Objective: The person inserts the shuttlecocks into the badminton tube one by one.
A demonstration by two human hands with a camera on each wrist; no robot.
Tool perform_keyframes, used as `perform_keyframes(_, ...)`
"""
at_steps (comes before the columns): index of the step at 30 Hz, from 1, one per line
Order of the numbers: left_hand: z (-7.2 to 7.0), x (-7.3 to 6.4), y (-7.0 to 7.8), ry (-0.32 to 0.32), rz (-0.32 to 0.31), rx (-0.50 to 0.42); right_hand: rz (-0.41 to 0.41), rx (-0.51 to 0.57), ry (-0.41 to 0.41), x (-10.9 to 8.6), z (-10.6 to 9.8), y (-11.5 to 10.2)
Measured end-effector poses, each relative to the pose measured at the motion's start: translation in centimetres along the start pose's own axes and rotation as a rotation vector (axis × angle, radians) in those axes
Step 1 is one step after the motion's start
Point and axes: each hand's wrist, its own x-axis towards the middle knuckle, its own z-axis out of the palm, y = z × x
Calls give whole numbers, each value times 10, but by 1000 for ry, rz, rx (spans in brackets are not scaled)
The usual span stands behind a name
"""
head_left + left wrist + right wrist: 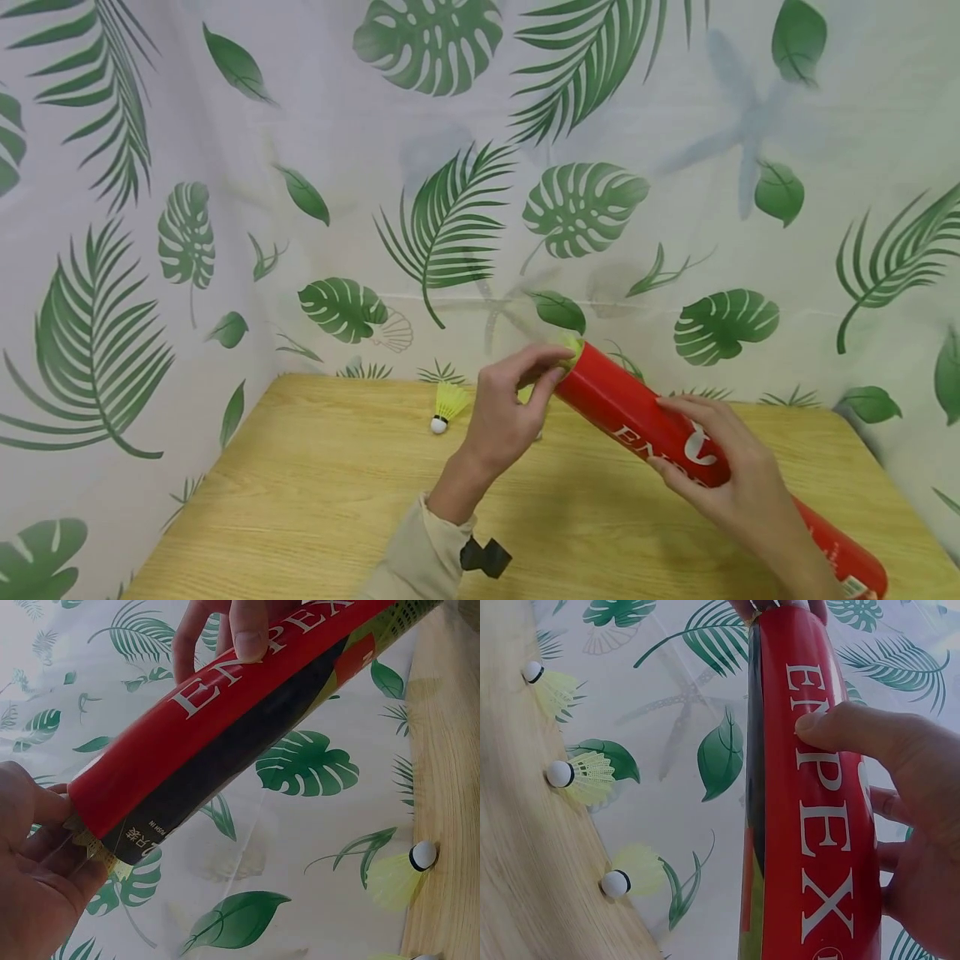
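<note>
Right hand (pixel 738 479), curled round the middle of one red, cylindrical, card-looking tube (pixel 637 412) at right, presumably light, stiff and slick; left hand (pixel 504 408), pinching one yellow, mesh-skirted shuttlecock (pixel 574 343), likely delicate, best rim-held, at the tube's far-left mouth.

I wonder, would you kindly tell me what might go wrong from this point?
The left hand pinches a shuttlecock at the mouth of the tube, so its skirt could snag or bend against the rim.
Only the right hand grips the tube's body, so it might twist or slip.
Three loose shuttlecocks lie near the table's back edge; a stray bump could roll them.
</note>
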Motion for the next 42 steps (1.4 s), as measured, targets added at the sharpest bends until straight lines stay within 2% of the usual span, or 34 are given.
perform_keyframes(8,7,0,-6,-72,-30,-137,1,-17,-1,-1,-3,1)
perform_keyframes(16,13,1,-9,-114,-61,-149,-4,-27,7,-1,-5,3)
perform_keyframes(20,10,-1,-12,-92,-61,-153,-17,-28,14,-1,-4,6)
perform_keyframes(24,-3,-9,-18,-25,-74,-133,-32,-17,27,-1,-4,8)
perform_keyframes(30,-37,-29,-34,29,-98,-20,-25,-7,25,-1,-4,11)
perform_keyframes(37,-69,-36,-66,54,-129,119,-21,-9,22,-1,-6,15)
perform_keyframes(42,-82,-45,-97,62,-182,136,-11,-16,18,-4,-6,17)
